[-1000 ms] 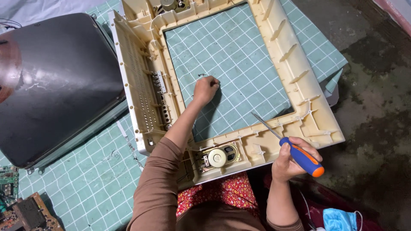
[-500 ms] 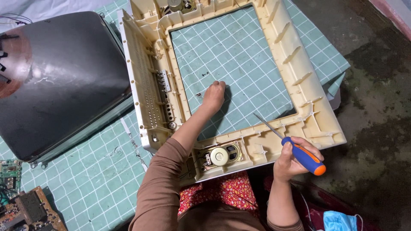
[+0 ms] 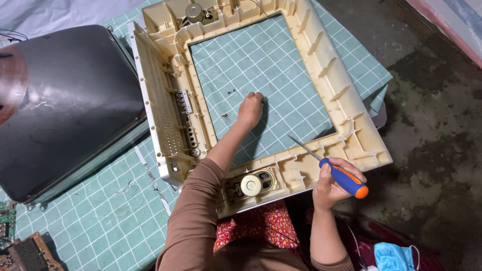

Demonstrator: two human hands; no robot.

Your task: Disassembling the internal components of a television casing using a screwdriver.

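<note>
Single head-worn camera, looking steeply down from above the person's own arms, close overhead, cream plastic frame (image 3: 261, 95) filling the centre on the green grid mat (image 3: 100, 221), grey picture tube (image 3: 65, 105) at left, stained floor (image 3: 432, 125) at right.

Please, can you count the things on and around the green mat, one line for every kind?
Round metal speakers in the cream plastic frame: 2
Blue-and-orange-handled screwdrivers: 1
Grey glass picture tubes: 1
Small dark screws on the mat: 2
Total: 6
</note>
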